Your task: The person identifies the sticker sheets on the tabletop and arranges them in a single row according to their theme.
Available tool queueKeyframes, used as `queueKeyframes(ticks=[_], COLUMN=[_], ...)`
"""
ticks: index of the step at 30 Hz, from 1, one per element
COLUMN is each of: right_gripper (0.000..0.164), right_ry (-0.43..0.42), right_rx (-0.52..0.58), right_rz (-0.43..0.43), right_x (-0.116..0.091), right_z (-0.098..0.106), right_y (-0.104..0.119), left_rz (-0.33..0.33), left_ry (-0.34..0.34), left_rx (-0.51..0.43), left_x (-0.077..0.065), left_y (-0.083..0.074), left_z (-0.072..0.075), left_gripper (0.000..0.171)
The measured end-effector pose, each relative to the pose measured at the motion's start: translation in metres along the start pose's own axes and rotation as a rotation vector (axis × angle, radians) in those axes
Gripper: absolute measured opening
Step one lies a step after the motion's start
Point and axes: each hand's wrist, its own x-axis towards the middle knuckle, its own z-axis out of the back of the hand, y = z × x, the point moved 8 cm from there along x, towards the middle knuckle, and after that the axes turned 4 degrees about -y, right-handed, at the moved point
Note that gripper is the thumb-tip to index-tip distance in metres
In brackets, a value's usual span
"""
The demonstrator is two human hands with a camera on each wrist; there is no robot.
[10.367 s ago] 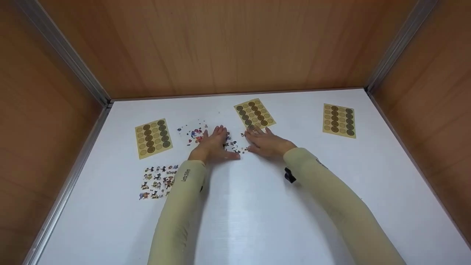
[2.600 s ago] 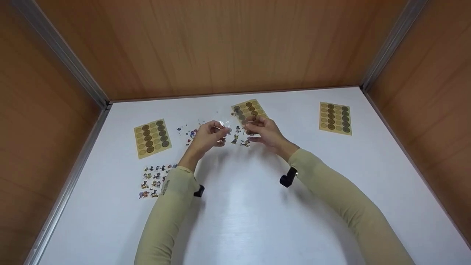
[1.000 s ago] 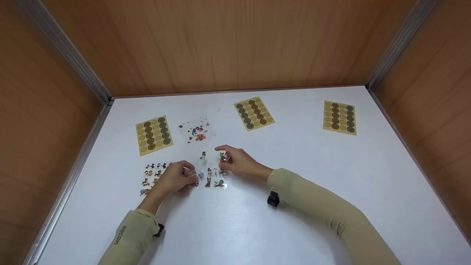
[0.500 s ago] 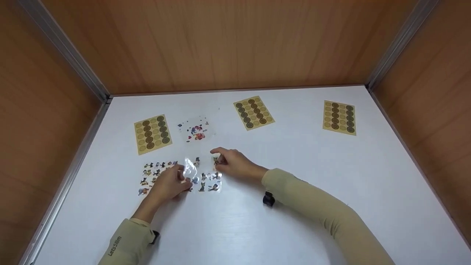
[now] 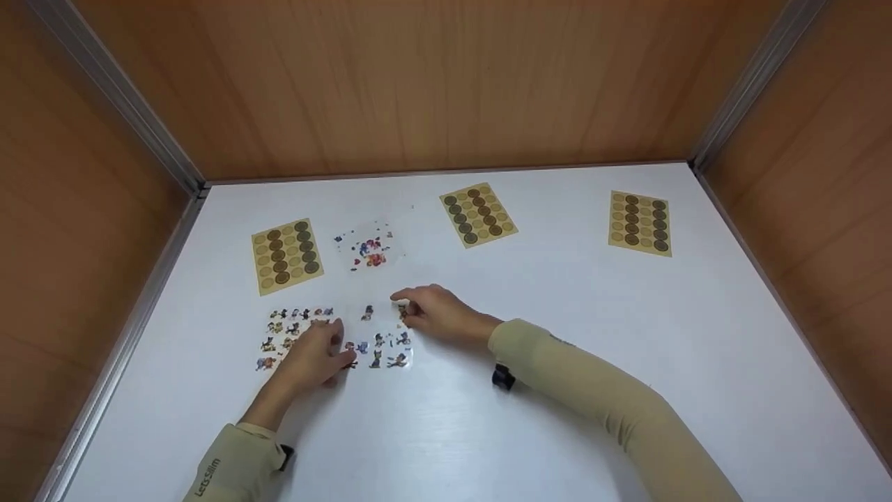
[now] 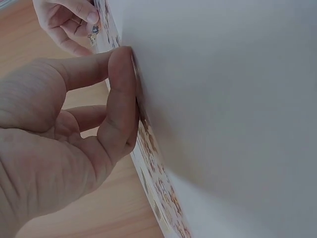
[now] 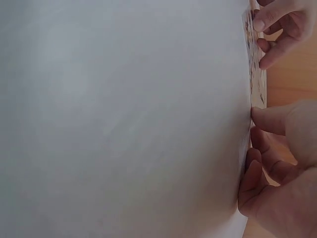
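A clear sticker sheet printed with small cartoon figures lies nearly flat on the white table, between both hands. My left hand pinches its left edge, thumb toward the near corner. On the opposite side my right hand pinches the upper right edge, its forefinger stretched over the far corner. In the left wrist view, the left hand's fingers are bent down at the tabletop. A second cartoon sticker sheet lies just left, partly covered by the left hand.
Behind the hands lies a clear sheet of small red and blue stickers. Three gold sheets of round stickers lie farther back: a left one, a middle one and a right one. A wooden wall bounds the table's back.
Both hands brought the clear cartoon sheet from the middle back toward the near left and lowered it beside the other cartoon sheet. Over the last second it shifted slightly left and its glare faded.
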Motion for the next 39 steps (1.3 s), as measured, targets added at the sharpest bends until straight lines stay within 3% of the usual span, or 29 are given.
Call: queueKeyframes(ticks=[6, 14, 19, 30, 39], right_gripper=[0.036, 0.043, 0.039, 0.039, 0.041], right_ry=[0.002, -0.011, -0.016, -0.008, -0.014], right_rx=[-0.105, -0.148, -0.192, -0.205, -0.169], right_rz=[0.061, 0.01, 0.036, 0.026, 0.011], right_x=[-0.0001, -0.002, -0.0013, -0.0006, -0.0007], right_z=[0.0021, 0.002, 0.0005, -0.0007, -0.0019], right_y=[0.0071, 0.0063, 0.0094, 0.0088, 0.0063], left_rz=[0.006, -0.011, -0.004, -0.011, -0.053], left_ry=[0.016, 0.03, 0.025, 0.025, 0.025], left_rx=[-0.021, -0.032, -0.024, -0.05, -0.033], left_x=[0.0006, 0.0006, -0.0002, 0.0006, 0.0002], left_y=[0.0006, 0.0002, 0.0041, 0.005, 0.0005], left_z=[-0.0003, 0.0002, 0.0014, 0.0001, -0.0009], left_gripper=[0.017, 0.014, 0.013, 0.01, 0.01])
